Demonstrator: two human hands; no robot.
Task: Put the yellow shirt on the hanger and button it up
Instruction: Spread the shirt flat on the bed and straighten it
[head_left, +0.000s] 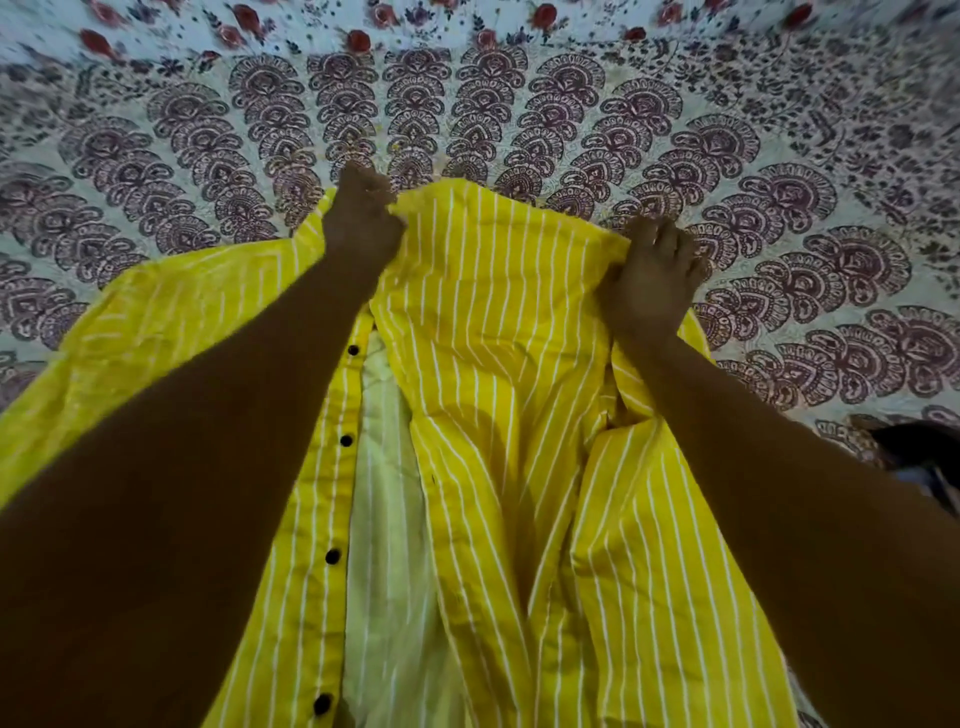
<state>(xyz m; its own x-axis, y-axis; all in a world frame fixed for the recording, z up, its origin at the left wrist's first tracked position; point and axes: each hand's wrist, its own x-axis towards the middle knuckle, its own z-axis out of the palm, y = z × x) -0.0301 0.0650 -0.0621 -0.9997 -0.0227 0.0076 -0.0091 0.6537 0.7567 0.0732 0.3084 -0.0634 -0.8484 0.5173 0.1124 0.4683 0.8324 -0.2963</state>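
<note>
The yellow shirt (493, 395) with thin white stripes lies front side up on the bed, its top end away from me. It is unbuttoned: the left placket carries several black buttons (346, 440), and the pale inside shows in the gap. My left hand (361, 221) grips the fabric at the far top edge near the collar. My right hand (652, 275) grips the top edge on the right shoulder side. No hanger is in view.
A printed bedspread (519, 104) with dark purple paisley fans and red flowers covers the whole surface around the shirt. A dark object (919, 452) lies at the right edge beside my right forearm.
</note>
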